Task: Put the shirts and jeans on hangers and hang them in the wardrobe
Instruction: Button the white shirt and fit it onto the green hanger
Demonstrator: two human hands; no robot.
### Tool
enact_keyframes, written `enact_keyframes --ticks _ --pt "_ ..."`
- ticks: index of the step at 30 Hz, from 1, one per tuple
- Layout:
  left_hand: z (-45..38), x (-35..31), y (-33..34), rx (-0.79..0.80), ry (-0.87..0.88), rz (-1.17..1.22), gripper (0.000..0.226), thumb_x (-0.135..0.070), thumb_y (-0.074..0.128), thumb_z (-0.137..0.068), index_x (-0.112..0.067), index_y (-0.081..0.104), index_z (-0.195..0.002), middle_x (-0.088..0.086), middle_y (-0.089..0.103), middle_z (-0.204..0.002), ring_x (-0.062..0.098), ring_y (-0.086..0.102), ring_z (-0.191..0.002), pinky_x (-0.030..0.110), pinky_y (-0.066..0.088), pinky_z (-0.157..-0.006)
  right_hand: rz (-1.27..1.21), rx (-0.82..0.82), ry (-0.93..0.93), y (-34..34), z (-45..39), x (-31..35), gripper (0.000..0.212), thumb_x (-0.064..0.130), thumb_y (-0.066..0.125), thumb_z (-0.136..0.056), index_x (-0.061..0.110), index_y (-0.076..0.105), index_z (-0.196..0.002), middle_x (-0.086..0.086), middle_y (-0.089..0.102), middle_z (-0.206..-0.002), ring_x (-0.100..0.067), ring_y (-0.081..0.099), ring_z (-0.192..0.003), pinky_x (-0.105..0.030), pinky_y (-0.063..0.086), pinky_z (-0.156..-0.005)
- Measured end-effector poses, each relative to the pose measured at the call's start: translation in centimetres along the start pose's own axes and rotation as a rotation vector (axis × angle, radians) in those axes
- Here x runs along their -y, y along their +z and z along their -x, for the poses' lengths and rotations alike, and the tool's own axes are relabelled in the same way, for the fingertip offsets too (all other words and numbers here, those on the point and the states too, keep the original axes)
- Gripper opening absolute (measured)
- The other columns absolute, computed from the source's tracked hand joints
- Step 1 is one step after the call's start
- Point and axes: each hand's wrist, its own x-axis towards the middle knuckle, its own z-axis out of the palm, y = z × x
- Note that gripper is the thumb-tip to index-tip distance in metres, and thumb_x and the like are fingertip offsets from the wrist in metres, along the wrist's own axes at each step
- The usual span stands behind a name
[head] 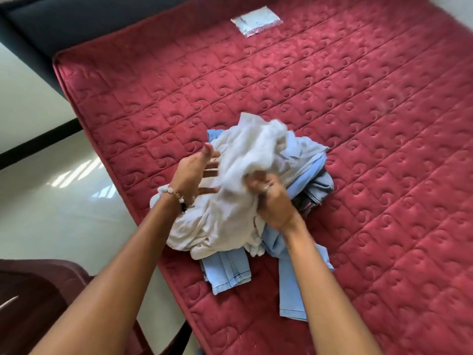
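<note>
Now right hand (271,198) fisted on white shirt (230,201), left hand (190,172) open-fingered under fold — lift clear of jeans (230,275), find collar first — no hanger visible.

Quilted mattress (332,124); seemingly denim jeans (230,272)

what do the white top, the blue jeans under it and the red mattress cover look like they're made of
White top: thin, soft woven or knit cloth, probably cotton; it crumples loosely in the right hand and looks matte.
Blue jeans: light-wash denim, with stitched seams and a stiffer fold.
Red mattress cover: quilted fabric with a slight velvety sheen, stitched in squares with swirl motifs.
</note>
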Motion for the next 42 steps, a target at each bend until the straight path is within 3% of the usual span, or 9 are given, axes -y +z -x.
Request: enact_keyframes --ticks 7,12,17,20,24,30,34,38,42 --pt "4.1 -0.1 0.7 0.276 0.139 -0.802 0.031 -0.017 0.073 -0.079 0.006 0.057 -0.067 0.002 0.045 -0.062 0.002 0.038 -0.050 0.027 0.034 -0.051 0.758 0.550 0.287 2.5 6.1 0.1 0.041 0.019 0.068 -0.089 0.002 0.046 -0.060 0.003 0.037 -0.056 -0.007 0.035 -0.053 -0.020 0.028 -0.052" --pt "10.2 -1.5 0.5 0.062 0.119 -0.309 0.013 -0.012 0.067 -0.077 0.000 0.060 -0.075 0.009 0.046 -0.073 0.019 0.039 -0.066 0.029 0.032 -0.060 1.015 -0.269 0.202 -3.7 9.5 -1.9 0.011 0.011 0.074 -0.079 0.014 0.064 -0.085 -0.010 0.070 -0.083 -0.021 0.065 -0.079 -0.033 0.049 -0.071" --pt "17.6 -6.1 1.5 0.275 0.177 -0.370 0.021 -0.023 0.075 -0.071 -0.004 0.069 -0.071 0.009 0.059 -0.067 0.017 0.054 -0.057 0.023 0.043 -0.054 0.982 -0.330 -0.322 -2.3 13.2 1.0 0.077 0.019 0.076 -0.070 0.025 0.042 -0.139 -0.006 0.049 -0.131 -0.019 0.049 -0.117 -0.031 0.039 -0.102" --pt "22.7 -9.3 2.8 0.291 0.282 -0.386 0.023 -0.025 0.068 -0.079 -0.013 0.073 -0.060 0.000 0.064 -0.057 0.009 0.056 -0.046 0.018 0.046 -0.048 1.017 -0.203 -0.605 1.1 15.3 4.0 0.042 0.037 0.063 -0.073 0.031 0.064 -0.114 0.002 0.052 -0.133 -0.021 0.047 -0.121 -0.038 0.036 -0.104" --pt "29.3 -11.7 2.9 0.217 0.421 -0.230 0.027 -0.031 0.064 -0.077 -0.012 0.074 -0.061 0.000 0.066 -0.059 0.009 0.059 -0.049 0.018 0.050 -0.050 0.356 -0.063 -0.565 5.6 21.3 9.1 0.009 0.008 0.056 -0.089 0.001 0.062 -0.088 -0.016 0.070 -0.107 -0.030 0.064 -0.100 -0.049 0.047 -0.094" --pt "38.0 -13.1 3.6 0.369 0.390 0.107 0.040 -0.047 0.058 -0.076 -0.011 0.073 -0.067 0.006 0.068 -0.071 0.018 0.066 -0.065 0.027 0.056 -0.066 0.425 0.371 -0.484 7.6 29.0 12.4 0.061 0.041 0.081 -0.071 0.014 0.057 -0.120 -0.004 0.065 -0.113 -0.022 0.058 -0.105 -0.039 0.047 -0.093" --pt "42.3 -13.3 4.9 0.373 0.452 0.133 0.049 -0.051 0.049 -0.087 -0.012 0.074 -0.068 0.005 0.068 -0.073 0.017 0.066 -0.070 0.028 0.056 -0.071 0.520 0.202 -0.612 8.8 32.6 11.3 0.051 0.016 0.078 -0.068 -0.012 0.059 -0.106 -0.031 0.064 -0.103 -0.028 0.060 -0.097 -0.058 0.046 -0.092" --pt "45.2 -13.6 5.6 0.421 0.506 0.163 0.048 -0.046 0.049 -0.090 -0.012 0.076 -0.071 0.006 0.070 -0.074 0.017 0.068 -0.069 0.025 0.057 -0.065 0.175 0.010 -0.700 11.7 37.3 14.1 0.034 -0.005 0.046 -0.065 0.012 0.071 -0.081 0.001 0.070 -0.076 -0.011 0.063 -0.068 -0.027 0.053 -0.063" --pt "46.8 -14.4 5.4 0.141 0.667 -0.256 0.032 -0.042 0.064 -0.086 -0.014 0.075 -0.076 0.004 0.070 -0.079 0.020 0.064 -0.079 0.027 0.054 -0.071 0.307 -0.153 -0.892 15.0 42.8 19.7 0.007 0.004 0.061 -0.087 0.011 0.060 -0.085 0.006 0.067 -0.071 -0.008 0.060 -0.065 -0.025 0.053 -0.060"
